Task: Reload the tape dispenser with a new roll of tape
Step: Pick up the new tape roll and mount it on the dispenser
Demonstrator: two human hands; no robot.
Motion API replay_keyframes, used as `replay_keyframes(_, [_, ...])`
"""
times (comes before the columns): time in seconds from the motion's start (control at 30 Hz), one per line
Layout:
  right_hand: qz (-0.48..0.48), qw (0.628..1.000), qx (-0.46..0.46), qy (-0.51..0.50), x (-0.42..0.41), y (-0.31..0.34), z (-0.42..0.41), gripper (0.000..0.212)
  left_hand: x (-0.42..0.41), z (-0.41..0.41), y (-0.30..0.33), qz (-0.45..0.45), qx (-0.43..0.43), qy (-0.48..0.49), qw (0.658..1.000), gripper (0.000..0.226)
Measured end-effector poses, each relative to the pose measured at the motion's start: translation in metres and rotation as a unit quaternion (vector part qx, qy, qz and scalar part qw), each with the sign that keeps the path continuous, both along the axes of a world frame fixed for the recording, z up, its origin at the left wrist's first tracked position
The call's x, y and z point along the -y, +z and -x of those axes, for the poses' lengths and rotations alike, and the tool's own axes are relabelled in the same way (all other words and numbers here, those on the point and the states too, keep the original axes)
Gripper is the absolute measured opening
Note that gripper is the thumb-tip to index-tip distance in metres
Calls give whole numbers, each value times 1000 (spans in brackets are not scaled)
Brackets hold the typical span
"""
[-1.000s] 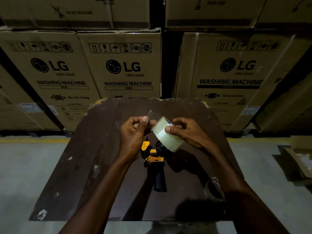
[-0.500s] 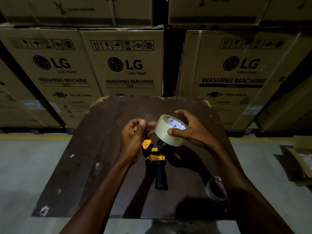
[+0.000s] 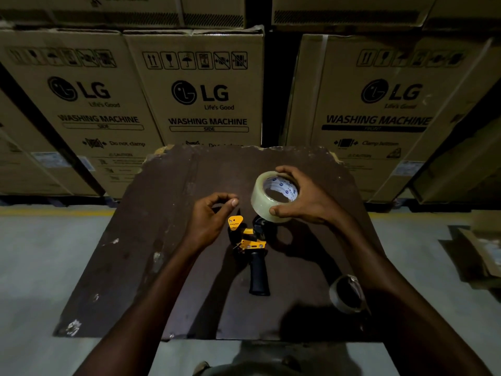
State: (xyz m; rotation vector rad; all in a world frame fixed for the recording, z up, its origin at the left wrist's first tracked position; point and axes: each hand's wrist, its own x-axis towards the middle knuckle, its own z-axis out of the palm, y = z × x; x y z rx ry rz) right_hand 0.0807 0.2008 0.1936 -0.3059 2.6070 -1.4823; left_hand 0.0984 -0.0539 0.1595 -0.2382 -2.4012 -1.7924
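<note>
Since half a second ago, the right hand (image 3: 306,199) has carried the roll of tape (image 3: 273,196) a little to the right and farther away, and the left hand (image 3: 208,221) has parted from it, so a clear gap now lies between the two.

That roll is held above the table (image 3: 151,240), over the far end of the tape dispenser (image 3: 252,248). Its fingers curl round the far rim and the thumb presses the near side. The roll's open core faces up and slightly toward the camera, with a blue-printed white liner showing inside. The left hand's thumb and forefinger are pinched together at the tips, with the other fingers curled; whether a loose end of tape lies between them cannot be told.

On the table the dispenser lies with its long axis running near to far: the black handle points toward the person, and the yellow head with its flap points away, just below the roll.

At the near right of the table stands an emptied tape core (image 3: 347,294), partly hidden behind the right forearm.

Beyond the far edge, cardboard boxes (image 3: 200,99) printed "LG WASHING MACHINE" stand stacked on the floor.
</note>
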Motion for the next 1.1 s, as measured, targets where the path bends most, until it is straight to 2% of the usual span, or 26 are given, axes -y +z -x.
replay_keyframes(0.07, [-30,1000,-5,3,0,-7,6,93,2,3,-12,25,3,-2,1000,14])
replay_keyframes(0.33, [-114,993,20,16,2,-45,21,98,-5,6,-61,58,67,6,996,22])
replay_keyframes(0.43, [-126,991,29,22,5,-60,27,96,-5,9,-73,73,100,3,992,20])
replay_keyframes(0.6, [-149,987,51,39,7,-83,34,101,-1,12,-92,143,107,-9,984,17])
replay_keyframes(0.7, [-168,983,48,50,4,-89,36,107,6,13,-106,142,109,9,984,17])
replay_keyframes(0.77, [-172,982,49,52,2,-94,38,104,10,15,-114,131,118,2,984,14])
replay_keyframes(0.93, [-186,980,54,43,5,-103,48,104,6,19,-115,160,130,-1,978,28])
replay_keyframes(1.1, [-175,981,72,38,9,-113,53,107,6,20,-126,167,157,23,973,28])
